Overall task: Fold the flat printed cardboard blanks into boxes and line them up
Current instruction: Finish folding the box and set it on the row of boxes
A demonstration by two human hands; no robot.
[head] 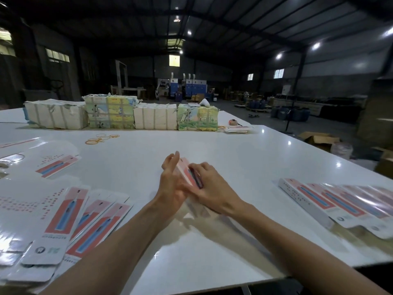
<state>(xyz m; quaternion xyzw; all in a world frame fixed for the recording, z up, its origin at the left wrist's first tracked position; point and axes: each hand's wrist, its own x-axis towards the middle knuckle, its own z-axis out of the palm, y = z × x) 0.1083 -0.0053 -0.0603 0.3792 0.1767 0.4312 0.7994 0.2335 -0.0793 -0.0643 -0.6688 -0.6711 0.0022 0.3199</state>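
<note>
Blank mid-fold over worktop: left hand flat, fingers straight, backing it; right hand fingers curl round it. Crease squarely along scores.

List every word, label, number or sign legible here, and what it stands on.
No text here can be read.
Blanks: rows of red print and a round logo, too blurred.
Held box: print blurred by motion.
Lined-up boxes: small print on the white side, too small.
Bundles: printed pictures and yellow panels, too small.
</note>
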